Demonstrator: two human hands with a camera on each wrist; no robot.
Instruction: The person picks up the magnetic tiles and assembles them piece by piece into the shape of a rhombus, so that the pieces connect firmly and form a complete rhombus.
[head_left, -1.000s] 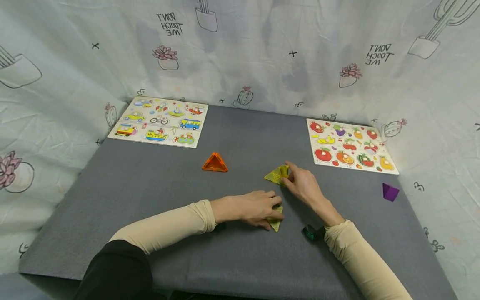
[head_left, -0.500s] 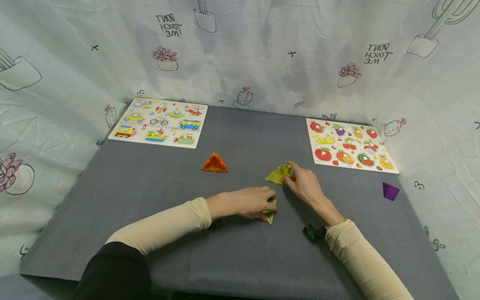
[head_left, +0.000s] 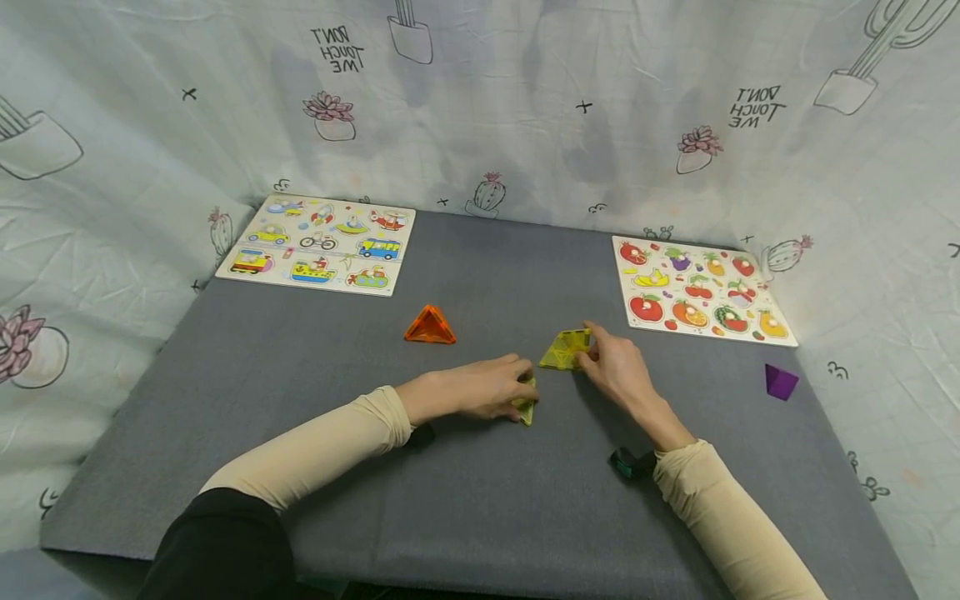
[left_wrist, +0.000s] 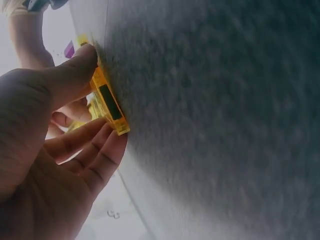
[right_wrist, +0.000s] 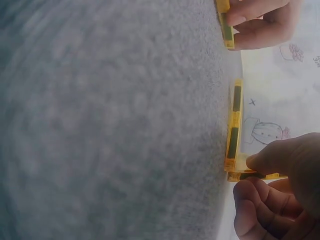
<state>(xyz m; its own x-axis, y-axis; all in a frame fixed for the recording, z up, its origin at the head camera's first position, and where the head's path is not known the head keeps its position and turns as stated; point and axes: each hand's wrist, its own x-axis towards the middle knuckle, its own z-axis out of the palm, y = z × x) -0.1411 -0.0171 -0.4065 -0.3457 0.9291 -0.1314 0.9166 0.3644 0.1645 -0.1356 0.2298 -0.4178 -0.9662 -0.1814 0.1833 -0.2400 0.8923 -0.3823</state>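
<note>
On the grey felt table (head_left: 465, 500) my left hand (head_left: 480, 387) pinches a yellow triangular tile (head_left: 527, 408) between thumb and fingers; the left wrist view shows that tile (left_wrist: 107, 102) lying flat against the felt. My right hand (head_left: 615, 367) grips the near edge of a flat group of joined yellow tiles (head_left: 566, 348). In the right wrist view those tiles (right_wrist: 233, 125) lie edge-on to the felt, with one tile (right_wrist: 252, 175) held between thumb and fingers and lifted off it. The two hands are a short way apart.
An orange tile pyramid (head_left: 430, 326) stands left of centre. A purple pyramid (head_left: 781, 382) sits near the right edge. A vehicle puzzle board (head_left: 322, 242) lies at the back left, a fruit puzzle board (head_left: 699, 289) at the back right. A cactus-print sheet surrounds the table.
My left hand has slid its yellow tile away from me and leftward, closer to the tile group. My right hand has shifted slightly right, and the group now looks flatter.
</note>
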